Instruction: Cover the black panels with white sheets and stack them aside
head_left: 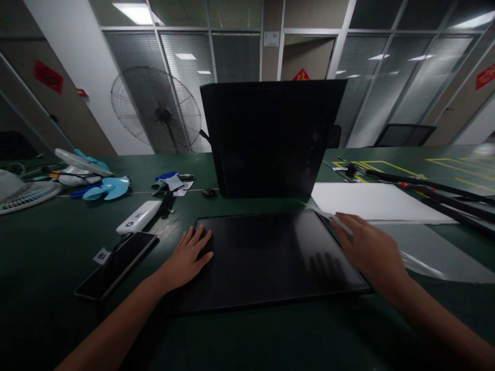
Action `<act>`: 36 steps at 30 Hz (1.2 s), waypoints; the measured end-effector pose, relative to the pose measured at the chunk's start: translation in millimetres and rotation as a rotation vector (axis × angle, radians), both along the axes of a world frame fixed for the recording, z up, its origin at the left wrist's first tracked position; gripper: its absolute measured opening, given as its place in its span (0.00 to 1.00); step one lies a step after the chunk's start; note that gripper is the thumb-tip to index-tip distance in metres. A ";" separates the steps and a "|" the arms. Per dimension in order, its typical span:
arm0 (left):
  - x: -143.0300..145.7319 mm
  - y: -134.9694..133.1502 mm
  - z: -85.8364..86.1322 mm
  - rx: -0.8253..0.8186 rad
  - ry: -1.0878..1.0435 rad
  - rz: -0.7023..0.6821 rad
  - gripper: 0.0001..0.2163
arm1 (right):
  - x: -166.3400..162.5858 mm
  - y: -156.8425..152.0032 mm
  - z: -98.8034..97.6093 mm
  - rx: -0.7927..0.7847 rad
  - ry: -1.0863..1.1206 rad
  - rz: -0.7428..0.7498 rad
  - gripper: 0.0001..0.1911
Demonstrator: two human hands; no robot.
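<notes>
A flat black screen panel [255, 257] with a glossy face lies on the green table. My left hand [187, 260] rests on its left edge, fingers spread. At the panel's right edge, my right hand [367, 250] is closed on a thin, whitish translucent strip of plastic film [342, 225], whose far end reaches the panel's upper right corner. A clear plastic sheet [436, 252] lies right of that hand; whether it joins the strip I cannot tell. Behind the panel stands a large black upright board or case [274, 139].
To the left are a phone [116, 265], a white power bank [139, 216], blue fan blades [108, 188] and a white fan grille [34, 197]. White sheet material [379, 202] and black tubes [444, 193] lie at the right. A small black round object [209, 192] sits near the upright board.
</notes>
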State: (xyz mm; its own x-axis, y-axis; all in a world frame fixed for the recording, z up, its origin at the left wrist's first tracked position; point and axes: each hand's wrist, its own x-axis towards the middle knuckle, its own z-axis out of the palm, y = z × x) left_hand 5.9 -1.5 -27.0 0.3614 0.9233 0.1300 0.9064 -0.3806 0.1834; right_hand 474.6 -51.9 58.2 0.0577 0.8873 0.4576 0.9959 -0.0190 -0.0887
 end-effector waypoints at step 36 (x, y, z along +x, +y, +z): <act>19.6 -23.1 21.3 -0.045 0.156 0.111 0.44 | 135.4 115.2 -93.1 -0.364 0.072 -0.086 0.37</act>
